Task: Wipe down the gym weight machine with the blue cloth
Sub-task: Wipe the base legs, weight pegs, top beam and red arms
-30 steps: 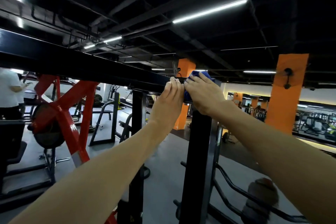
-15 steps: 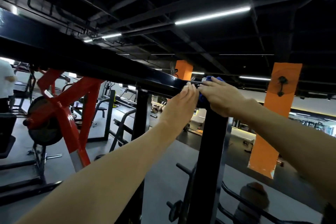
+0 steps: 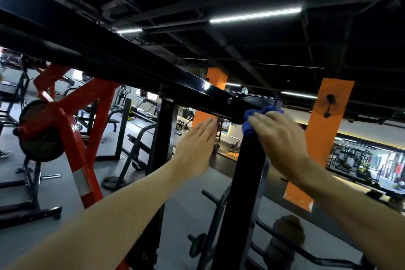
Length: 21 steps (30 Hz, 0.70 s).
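Right hand [image 3: 278,138] presses blue cloth [image 3: 252,120] against the black weight machine [image 3: 197,92] at the corner where top beam meets upright post. Left hand [image 3: 197,149] flat, fingers straight, just below the beam, holding nothing. Red machine [image 3: 74,120] stands at left.

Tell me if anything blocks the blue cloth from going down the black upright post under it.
Nothing visible does. The right hand presses the blue cloth at the top of the black upright post, whose front face is bare below. The left hand is beside the post, off it.
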### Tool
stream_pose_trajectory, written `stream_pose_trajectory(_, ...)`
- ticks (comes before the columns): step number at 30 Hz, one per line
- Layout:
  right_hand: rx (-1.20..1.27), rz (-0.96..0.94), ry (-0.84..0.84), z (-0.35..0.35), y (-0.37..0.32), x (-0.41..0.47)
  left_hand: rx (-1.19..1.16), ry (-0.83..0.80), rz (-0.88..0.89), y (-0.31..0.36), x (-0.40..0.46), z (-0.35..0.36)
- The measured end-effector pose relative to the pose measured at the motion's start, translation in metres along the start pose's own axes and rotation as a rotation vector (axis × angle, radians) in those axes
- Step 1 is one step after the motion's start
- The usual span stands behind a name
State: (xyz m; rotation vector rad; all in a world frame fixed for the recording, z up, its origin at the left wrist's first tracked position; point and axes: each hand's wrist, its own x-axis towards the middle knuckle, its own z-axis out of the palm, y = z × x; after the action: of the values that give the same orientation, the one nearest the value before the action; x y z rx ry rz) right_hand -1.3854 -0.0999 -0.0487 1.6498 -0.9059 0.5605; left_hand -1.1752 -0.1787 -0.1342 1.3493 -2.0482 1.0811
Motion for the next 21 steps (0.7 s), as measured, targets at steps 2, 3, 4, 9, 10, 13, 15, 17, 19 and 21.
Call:
stream_pose_trajectory(2, -0.091, -0.028, -0.104, 0.020, -0.020, 0.008, -0.209, -0.070, -0.076, 0.005, 0.009, 0.005)
stream_pose_trajectory(3, -0.140, -0.042, -0.147, 0.029, -0.028, 0.015, -0.291, -0.051, -0.105, 0.007, 0.016, 0.006)
stream_pose_trajectory(4, -0.189, -0.059, -0.168, 0.036, -0.035, 0.021, -0.350, -0.010, -0.120, 0.009, 0.023, 0.009)
stream_pose_trajectory(9, -0.295, -0.130, -0.233, 0.054, -0.038, 0.035, -0.484, 0.091, -0.158, 0.012, 0.048, 0.028)
stream_pose_trajectory(10, -0.298, -0.138, -0.232, 0.053, -0.035, 0.037, -0.494, 0.105, -0.160, 0.012, 0.049, 0.030)
stream_pose_trajectory(13, -0.231, -0.166, -0.235, 0.039, -0.024, 0.037, -0.491, 0.147, -0.186, 0.015, 0.049, 0.027)
stream_pose_trajectory(15, -0.193, -0.184, -0.255, 0.023, -0.013, 0.031, -0.500, 0.134, -0.220, 0.020, 0.049, 0.019)
stream_pose_trajectory(17, -0.174, -0.170, -0.273, 0.005, -0.001, 0.020, -0.556, 0.085, -0.232, 0.022, 0.049, 0.011)
stream_pose_trajectory(19, -0.150, -0.121, -0.263, -0.003, 0.004, 0.011, -0.597, 0.031, -0.223, 0.020, 0.046, 0.004)
stream_pose_trajectory(21, -0.155, -0.086, -0.254, 0.002, -0.005, 0.014, -0.640, 0.003, -0.227, 0.019, 0.043, -0.002)
